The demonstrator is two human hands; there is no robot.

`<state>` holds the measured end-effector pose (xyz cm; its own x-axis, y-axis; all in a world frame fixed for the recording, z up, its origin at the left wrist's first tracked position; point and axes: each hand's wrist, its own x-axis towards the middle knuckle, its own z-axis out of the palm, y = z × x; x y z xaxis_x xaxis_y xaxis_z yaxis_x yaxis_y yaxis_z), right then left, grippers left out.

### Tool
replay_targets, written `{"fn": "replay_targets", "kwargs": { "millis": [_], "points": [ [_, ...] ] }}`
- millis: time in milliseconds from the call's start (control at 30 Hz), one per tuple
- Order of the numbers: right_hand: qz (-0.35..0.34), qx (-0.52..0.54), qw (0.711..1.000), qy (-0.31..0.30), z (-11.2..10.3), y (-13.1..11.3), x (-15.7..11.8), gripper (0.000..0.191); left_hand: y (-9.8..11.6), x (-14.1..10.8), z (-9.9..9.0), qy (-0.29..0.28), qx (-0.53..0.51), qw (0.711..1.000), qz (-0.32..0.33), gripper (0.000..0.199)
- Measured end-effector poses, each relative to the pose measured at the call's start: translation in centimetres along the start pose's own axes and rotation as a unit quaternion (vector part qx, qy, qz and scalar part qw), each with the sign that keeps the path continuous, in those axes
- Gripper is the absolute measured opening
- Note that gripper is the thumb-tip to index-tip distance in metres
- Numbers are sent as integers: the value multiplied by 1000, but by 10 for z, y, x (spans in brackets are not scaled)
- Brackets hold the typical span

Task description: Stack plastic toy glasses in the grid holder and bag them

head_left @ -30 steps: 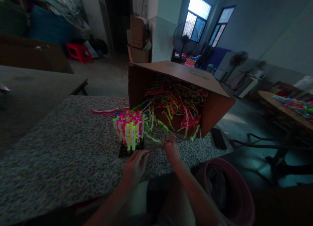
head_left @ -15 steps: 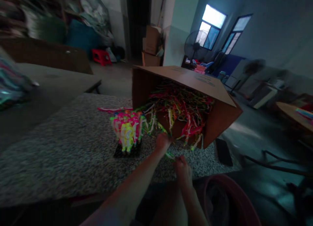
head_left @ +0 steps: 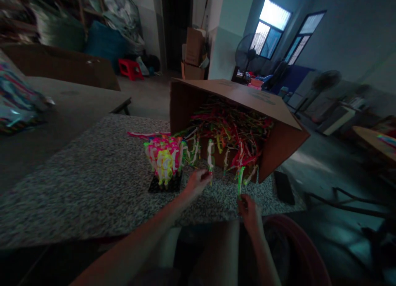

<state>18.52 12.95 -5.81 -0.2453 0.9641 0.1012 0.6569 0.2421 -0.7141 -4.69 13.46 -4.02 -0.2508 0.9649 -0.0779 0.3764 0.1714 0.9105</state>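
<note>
My left hand (head_left: 195, 184) pinches a pale, neon-edged strip (head_left: 210, 155) that stands upright above the fingers. My right hand (head_left: 249, 212) is closed on a bright green strip (head_left: 240, 181), holding it upright. Both hands are just in front of a cardboard box (head_left: 235, 92) lying on its side, its open end toward me and full of tangled neon plastic strips (head_left: 230, 131). To the left of my left hand, a pink and yellow bundle of strips (head_left: 163, 160) stands on a black square base (head_left: 164, 184).
The box and bundle rest on a speckled granite counter (head_left: 93, 187). A flat black slab (head_left: 283, 187) lies by the counter's right edge. Below it is a pink basin (head_left: 297, 236). A shiny bag of coloured items (head_left: 17, 98) lies on a grey table at left.
My hands have moved apart, the right one shifting rightward with the green strip upright in it. The left hand now pinches a pale strip. The view has turned slightly, bringing the bag into fuller view.
</note>
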Motion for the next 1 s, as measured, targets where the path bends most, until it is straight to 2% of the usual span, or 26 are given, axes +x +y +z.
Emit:
{"fn": "replay_targets", "kwargs": {
  "millis": [100, 133, 200, 267, 333, 433, 533, 633, 833, 1000],
  "points": [
    [-3, 112, 993, -47, 37, -25, 2, 34, -10, -68, -27, -15, -98, 992, 84, 31],
    [-16, 132, 989, -58, 52, -36, 3, 32, -18, -90, -39, 4, -122, 987, 109, 32],
    [-34, 161, 984, -73, 84, -61, 9, 30, -39, -122, -70, 108, -92, 983, 115, 29],
    [-40, 182, 980, -77, 113, -84, 20, 28, -64, -134, -105, 241, -43, 966, 79, 31],
    [-51, 184, 979, -78, 137, -103, 34, 27, -87, -126, -133, 319, 9, 946, 53, 33],
    [-63, 148, 985, -59, 162, -123, 52, 24, -110, -94, -153, 330, 78, 938, 66, 31],
    [-55, 110, 992, -30, 172, -134, 59, 22, -122, -69, -153, 285, 125, 946, 94, 26],
    [-48, 73, 996, -19, 175, -140, 59, 19, -129, -57, -148, 253, 144, 951, 107, 21],
    [-58, -4, 998, -30, 176, -146, 61, 18, -140, -48, -144, 244, 180, 947, 104, 25],
    [-41, -47, 994, -86, 178, -156, 70, 16, -152, -42, -144, 264, 238, 928, 110, 30]
  ]
}}
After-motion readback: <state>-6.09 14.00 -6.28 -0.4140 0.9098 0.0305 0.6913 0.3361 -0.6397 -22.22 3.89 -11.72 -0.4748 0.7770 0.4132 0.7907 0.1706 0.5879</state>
